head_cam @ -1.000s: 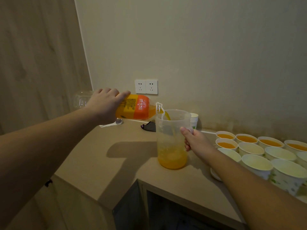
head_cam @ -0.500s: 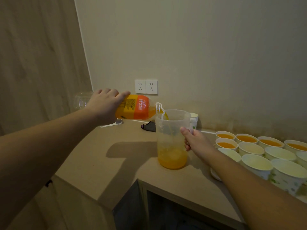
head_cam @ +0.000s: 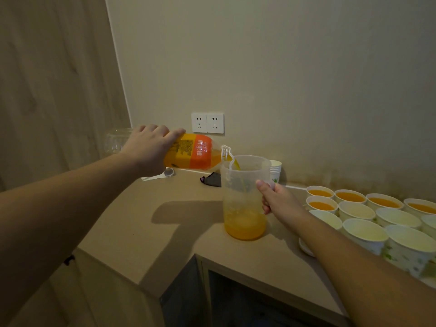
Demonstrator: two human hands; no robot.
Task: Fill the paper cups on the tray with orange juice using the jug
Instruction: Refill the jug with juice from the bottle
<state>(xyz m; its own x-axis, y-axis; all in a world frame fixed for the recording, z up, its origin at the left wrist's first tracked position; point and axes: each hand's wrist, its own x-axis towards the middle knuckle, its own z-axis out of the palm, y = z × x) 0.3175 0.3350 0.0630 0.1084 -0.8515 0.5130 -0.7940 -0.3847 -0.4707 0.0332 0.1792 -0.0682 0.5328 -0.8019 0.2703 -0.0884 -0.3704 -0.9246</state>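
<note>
My left hand [head_cam: 147, 149] grips a large orange juice bottle [head_cam: 192, 152], held on its side with its mouth over the rim of a clear plastic jug [head_cam: 244, 197]. Juice runs into the jug, which stands on the counter with a shallow orange layer at the bottom. My right hand [head_cam: 279, 200] holds the jug's handle. To the right stands a white tray [head_cam: 305, 248] packed with paper cups; several at the back hold orange juice [head_cam: 350, 197], the nearer cups [head_cam: 364, 232] show no juice.
A stack of spare paper cups [head_cam: 275, 172] stands behind the jug by the wall. A dark cloth-like object [head_cam: 212, 180] and a white spoon [head_cam: 160, 175] lie under the bottle. Two wall sockets [head_cam: 207, 122] are above. The counter edge [head_cam: 146, 283] drops off near me.
The juice level in the jug has risen slightly. Both hands, the bottle and the jug stay where they were.
</note>
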